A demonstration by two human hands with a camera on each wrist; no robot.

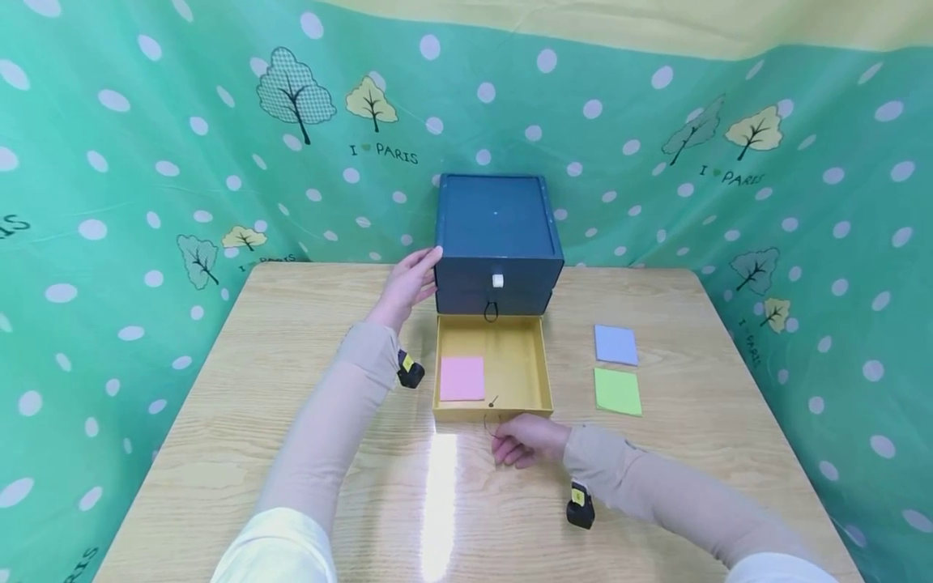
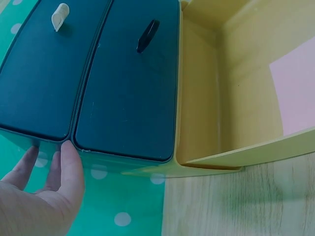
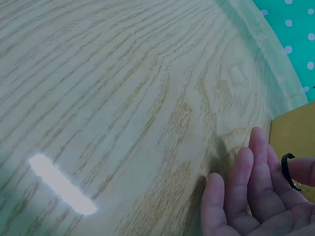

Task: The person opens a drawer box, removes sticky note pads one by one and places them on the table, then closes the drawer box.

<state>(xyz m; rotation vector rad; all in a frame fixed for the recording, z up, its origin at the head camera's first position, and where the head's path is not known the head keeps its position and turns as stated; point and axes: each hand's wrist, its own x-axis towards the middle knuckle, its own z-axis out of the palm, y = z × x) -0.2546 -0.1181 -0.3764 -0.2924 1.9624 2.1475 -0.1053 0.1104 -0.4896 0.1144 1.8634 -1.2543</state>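
Note:
A dark blue drawer cabinet [image 1: 500, 217] stands at the back of the table, its lowest, yellow drawer [image 1: 548, 380] pulled out toward me. Inside that drawer, at its left, lies a pink square of paper [image 1: 462, 379]. My left hand [image 1: 408, 283] rests against the cabinet's left side, fingers fairly straight; the left wrist view shows its fingertips touching the side wall near the seam between the upper drawers. At the drawer's front, my right hand [image 1: 528, 440] has thumb and index finger at the black loop pull [image 3: 287, 172], pinching it, while the other fingers are loosely bent.
Right of the drawer lie a blue paper square [image 1: 615, 345] and a green one [image 1: 618, 392] on the wooden table [image 1: 692, 453]. The upper drawers bear a white tab [image 1: 498, 281] and a black loop [image 1: 492, 311]. A green dotted curtain [image 1: 619, 121] surrounds the table.

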